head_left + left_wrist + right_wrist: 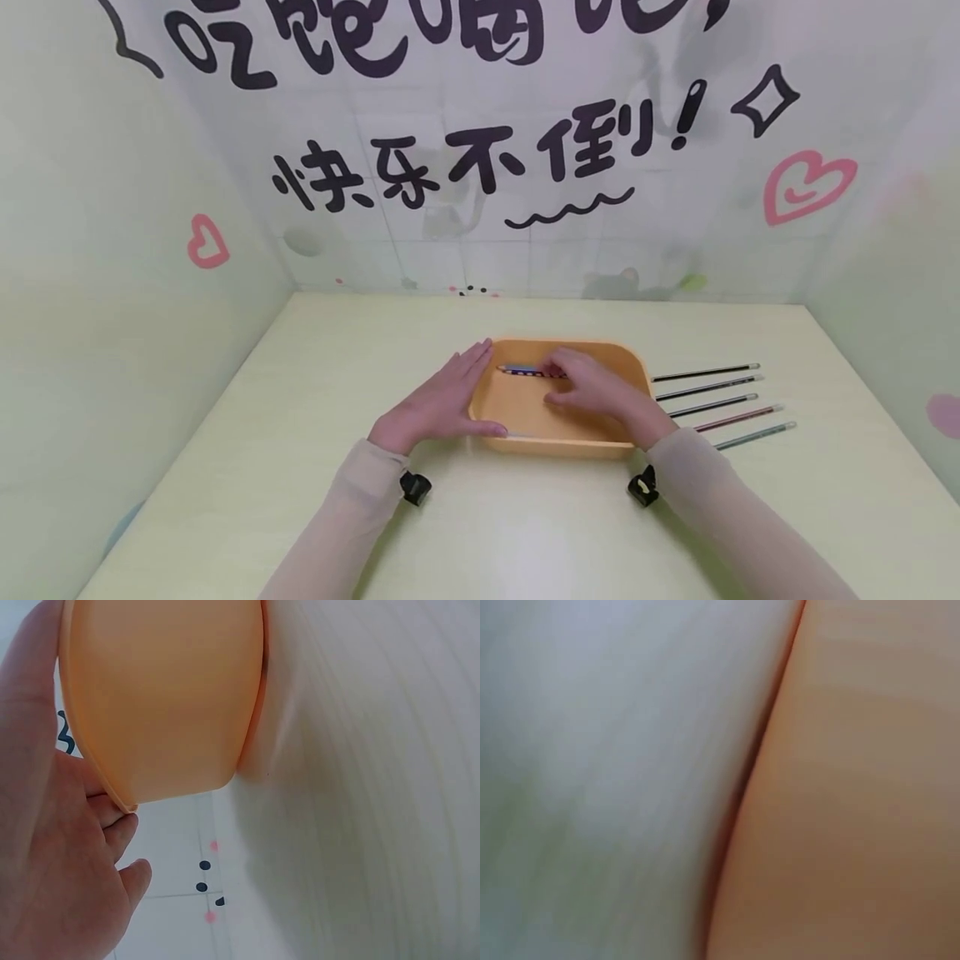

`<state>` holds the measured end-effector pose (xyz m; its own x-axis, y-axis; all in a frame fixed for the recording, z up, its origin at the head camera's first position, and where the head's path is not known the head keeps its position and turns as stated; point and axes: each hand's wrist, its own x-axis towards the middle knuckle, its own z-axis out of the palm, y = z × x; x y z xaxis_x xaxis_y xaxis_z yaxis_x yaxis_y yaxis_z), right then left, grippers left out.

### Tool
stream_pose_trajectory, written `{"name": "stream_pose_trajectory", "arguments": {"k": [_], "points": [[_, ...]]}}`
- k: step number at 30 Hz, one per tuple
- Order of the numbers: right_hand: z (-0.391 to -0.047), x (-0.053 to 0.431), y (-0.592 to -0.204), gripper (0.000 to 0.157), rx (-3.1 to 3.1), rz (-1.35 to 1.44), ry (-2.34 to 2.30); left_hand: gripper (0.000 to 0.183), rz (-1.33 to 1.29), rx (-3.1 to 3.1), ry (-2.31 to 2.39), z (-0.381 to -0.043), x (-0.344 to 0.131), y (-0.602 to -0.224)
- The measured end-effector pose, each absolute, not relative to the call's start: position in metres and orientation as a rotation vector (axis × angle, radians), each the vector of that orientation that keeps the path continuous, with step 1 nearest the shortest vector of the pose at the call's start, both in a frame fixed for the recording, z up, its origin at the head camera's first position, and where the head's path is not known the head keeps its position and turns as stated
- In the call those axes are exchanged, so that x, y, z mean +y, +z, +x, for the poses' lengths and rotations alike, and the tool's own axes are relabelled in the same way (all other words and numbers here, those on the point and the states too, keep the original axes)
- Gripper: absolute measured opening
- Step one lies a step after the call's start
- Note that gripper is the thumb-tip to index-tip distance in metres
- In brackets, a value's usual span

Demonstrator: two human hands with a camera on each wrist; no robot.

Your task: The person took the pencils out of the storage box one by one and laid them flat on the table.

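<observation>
An orange tray (517,417) stands on the table. My left hand (446,396) spans its left end, fingers stretched along the rim toward the far corner and thumb at the near rim. In the left wrist view, fingers of that hand (82,840) rest at the tray's rim (165,697). Inside the tray, near its back wall, lie a blue pencil (517,367) and a dark patterned pencil (525,373) side by side. My right hand (588,383) reaches over them, bent fingers touching their right part and hiding it, thumb apart from the fingers.
Several pencils (712,408) lie in a slanting row on the table, right of the tray; the right forearm passes over their near left ends. White walls with black lettering (480,162) enclose the table (360,333) at the back and sides. The right wrist view shows the tray's outer side (855,787) up close.
</observation>
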<state>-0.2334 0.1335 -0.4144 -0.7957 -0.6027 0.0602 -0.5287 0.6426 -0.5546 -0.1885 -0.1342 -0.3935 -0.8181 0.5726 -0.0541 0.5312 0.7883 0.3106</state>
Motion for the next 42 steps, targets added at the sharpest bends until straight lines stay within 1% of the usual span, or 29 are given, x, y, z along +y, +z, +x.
{"name": "stream_pose_trajectory", "arguments": {"k": [7,19,21,27,36,42], "points": [[-0.238,0.131,-0.415,0.036,2.762,-0.902,-0.780,0.122,0.891,2.830,0.452,-0.192,-0.136,-0.394],[-0.234,0.128,-0.411,0.034,2.787,-0.853,-0.707,0.122,0.873,2.828,0.469,-0.192,-0.135,-0.394],[-0.234,0.127,-0.411,0.032,2.804,-0.861,-0.672,0.122,0.870,2.827,0.464,-0.191,-0.135,-0.393],[-0.234,0.127,-0.409,0.015,2.836,-0.911,-0.619,0.121,0.876,2.814,0.481,-0.188,-0.135,-0.391],[-0.238,0.129,-0.409,0.020,2.700,-0.938,-0.690,0.121,0.878,2.815,0.476,-0.188,-0.135,-0.391],[-0.234,0.127,-0.404,0.019,2.643,-1.017,-0.511,0.121,0.884,2.813,0.469,-0.189,-0.134,-0.392]]}}
